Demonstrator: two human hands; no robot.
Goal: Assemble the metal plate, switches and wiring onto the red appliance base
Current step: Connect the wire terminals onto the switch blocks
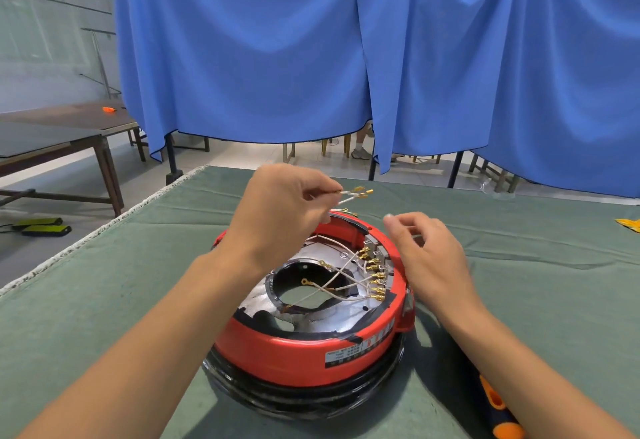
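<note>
The red appliance base (298, 352) sits upside down on the green cloth at centre. Inside it lies a silver metal plate (318, 321) with a round hole. Along its right inner wall a row of switches (375, 276) carries several white wires with brass terminals. My left hand (287, 210) hovers above the base's far rim, pinching two white wires (353, 194) whose brass ends point right. My right hand (426, 251) is beside the right rim, fingers loosely curled, with a thin white wire end visible at its fingertips.
The green-clothed table (138, 265) stretches all round the base. A screwdriver with a blue and orange handle (502, 411) lies under my right forearm. A yellow item (628, 224) rests at the far right edge. A blue curtain (311, 57) hangs behind.
</note>
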